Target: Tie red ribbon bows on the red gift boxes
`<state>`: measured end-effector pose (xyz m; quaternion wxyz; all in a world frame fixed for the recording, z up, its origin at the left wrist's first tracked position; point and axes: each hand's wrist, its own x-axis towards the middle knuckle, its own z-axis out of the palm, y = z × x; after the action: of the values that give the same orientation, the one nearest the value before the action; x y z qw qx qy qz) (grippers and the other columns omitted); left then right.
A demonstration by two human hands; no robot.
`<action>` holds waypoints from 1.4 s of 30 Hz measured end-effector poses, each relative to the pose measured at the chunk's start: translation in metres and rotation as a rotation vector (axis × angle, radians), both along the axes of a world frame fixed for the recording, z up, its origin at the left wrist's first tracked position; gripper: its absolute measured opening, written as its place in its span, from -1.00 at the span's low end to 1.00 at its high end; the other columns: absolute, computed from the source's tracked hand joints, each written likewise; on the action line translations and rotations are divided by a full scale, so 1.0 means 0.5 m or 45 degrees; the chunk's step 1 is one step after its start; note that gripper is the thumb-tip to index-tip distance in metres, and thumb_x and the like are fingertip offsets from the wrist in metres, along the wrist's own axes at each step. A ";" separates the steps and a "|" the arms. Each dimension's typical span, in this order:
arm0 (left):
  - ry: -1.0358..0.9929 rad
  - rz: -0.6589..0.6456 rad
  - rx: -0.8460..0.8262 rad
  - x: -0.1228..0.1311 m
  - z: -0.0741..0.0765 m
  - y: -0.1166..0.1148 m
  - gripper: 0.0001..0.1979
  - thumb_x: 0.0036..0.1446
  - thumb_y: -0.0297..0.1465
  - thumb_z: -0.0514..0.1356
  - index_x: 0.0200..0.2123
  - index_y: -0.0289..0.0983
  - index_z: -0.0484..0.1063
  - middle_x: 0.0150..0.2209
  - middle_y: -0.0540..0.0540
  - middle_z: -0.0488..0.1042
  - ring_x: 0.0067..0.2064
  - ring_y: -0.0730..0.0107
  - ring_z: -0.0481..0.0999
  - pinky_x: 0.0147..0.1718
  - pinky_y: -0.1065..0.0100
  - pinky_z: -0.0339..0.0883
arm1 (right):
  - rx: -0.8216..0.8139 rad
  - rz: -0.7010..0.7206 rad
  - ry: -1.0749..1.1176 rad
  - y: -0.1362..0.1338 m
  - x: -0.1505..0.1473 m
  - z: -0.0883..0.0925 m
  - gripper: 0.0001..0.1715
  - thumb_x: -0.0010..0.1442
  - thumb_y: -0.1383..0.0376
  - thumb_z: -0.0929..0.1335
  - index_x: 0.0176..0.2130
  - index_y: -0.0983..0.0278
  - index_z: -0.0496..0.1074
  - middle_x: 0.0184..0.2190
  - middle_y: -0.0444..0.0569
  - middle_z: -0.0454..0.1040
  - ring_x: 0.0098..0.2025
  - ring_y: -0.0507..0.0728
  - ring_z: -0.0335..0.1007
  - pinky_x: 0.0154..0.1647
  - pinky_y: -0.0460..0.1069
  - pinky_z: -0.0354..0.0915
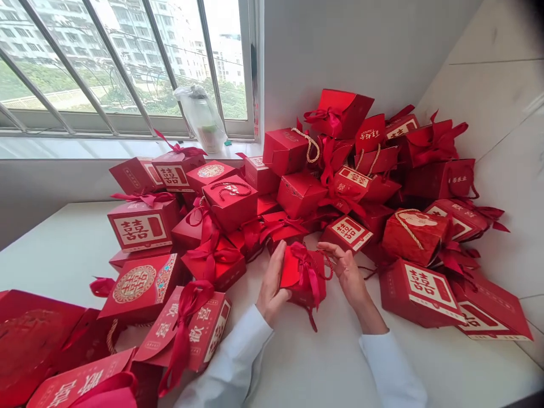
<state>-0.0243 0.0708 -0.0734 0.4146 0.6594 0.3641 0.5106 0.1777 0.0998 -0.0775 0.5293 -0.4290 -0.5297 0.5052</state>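
A small red gift box (pixel 297 279) with a red ribbon bow on top sits on the white table (pixel 323 362) between my hands. My left hand (pixel 272 286) presses its fingers against the box's left side. My right hand (pixel 346 272) holds the right side, its fingers curled near the ribbon and the cord handle. Both arms wear white sleeves.
Many red gift boxes (pixel 232 198) and bags with ribbons lie piled from the left round to the back right corner (pixel 416 235). A clear plastic bag (pixel 203 116) stands on the window sill. White walls close the right side.
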 end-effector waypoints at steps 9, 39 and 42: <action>0.278 0.421 0.092 0.037 0.035 -0.042 -0.85 0.13 -0.36 0.09 -0.26 -0.24 0.41 -0.01 -0.18 0.28 0.03 0.17 0.34 0.01 0.16 0.24 | 0.024 0.056 -0.170 -0.022 -0.003 0.028 -0.59 0.11 0.09 0.39 -0.07 0.18 0.42 -0.08 -0.02 0.47 -0.07 0.18 0.39 -0.07 0.02 0.31; 0.063 0.393 -0.275 0.008 0.064 0.000 -0.91 0.07 -0.36 0.15 -0.38 -0.25 0.32 -0.38 0.02 0.41 -0.29 0.43 0.40 -0.20 0.37 0.23 | 0.732 0.066 -1.005 -0.086 -0.059 0.099 -0.79 0.15 0.43 0.31 -0.28 0.15 0.47 -0.28 -0.03 0.36 -0.16 0.19 0.20 -0.14 0.09 0.24; -0.016 0.395 -0.356 0.011 0.063 0.003 -0.91 0.05 -0.36 0.16 -0.37 -0.25 0.32 -0.36 0.01 0.42 -0.27 0.41 0.41 -0.26 0.38 0.23 | 0.691 0.163 -0.905 -0.086 -0.027 0.107 -0.86 0.11 0.42 0.32 -0.41 0.18 0.41 -0.32 -0.05 0.34 -0.18 0.18 0.21 -0.14 0.09 0.21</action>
<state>-0.0190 0.0722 -0.0419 0.4206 0.5282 0.5261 0.5171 0.1641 0.0571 -0.0242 0.3755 -0.3879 -0.8174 0.2012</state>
